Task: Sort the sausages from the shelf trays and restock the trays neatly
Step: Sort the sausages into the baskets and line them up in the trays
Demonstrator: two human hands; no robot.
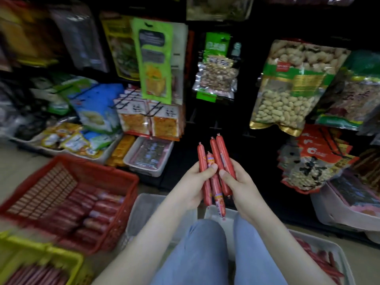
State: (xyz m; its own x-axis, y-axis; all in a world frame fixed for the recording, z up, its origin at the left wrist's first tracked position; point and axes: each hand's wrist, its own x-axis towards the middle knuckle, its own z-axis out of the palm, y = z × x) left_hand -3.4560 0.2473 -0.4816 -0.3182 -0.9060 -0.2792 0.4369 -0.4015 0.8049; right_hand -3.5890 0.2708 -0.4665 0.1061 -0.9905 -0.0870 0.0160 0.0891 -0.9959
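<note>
**Fig. 1. Both hands holding sausages in front of the shelf**

The left hand [195,186] and right hand [240,182] meet at mid-frame, above the knees [205,254]. Between them they hold a small bundle of red sausages [223,153], with the ends pointing up and away. The fingers [211,168] of the left hand are curled around a long sausage and a shorter labelled one. Those of the right hand grasp two long ones, with the thumb pressed on top.

Below the hands, an empty-looking tray [148,206] sits on the floor. To the left, a red basket [41,192] holds rows of sausages, and the yellow basket [61,254] nearer the camera holds more. At lower right, a second tray [337,251] contains loose sausages.

On the shelf [222,124] behind, a shelf tray [148,171] holds flat packs. Bagged peanuts [287,99] hang above at right. The left side is motion-blurred.
</note>
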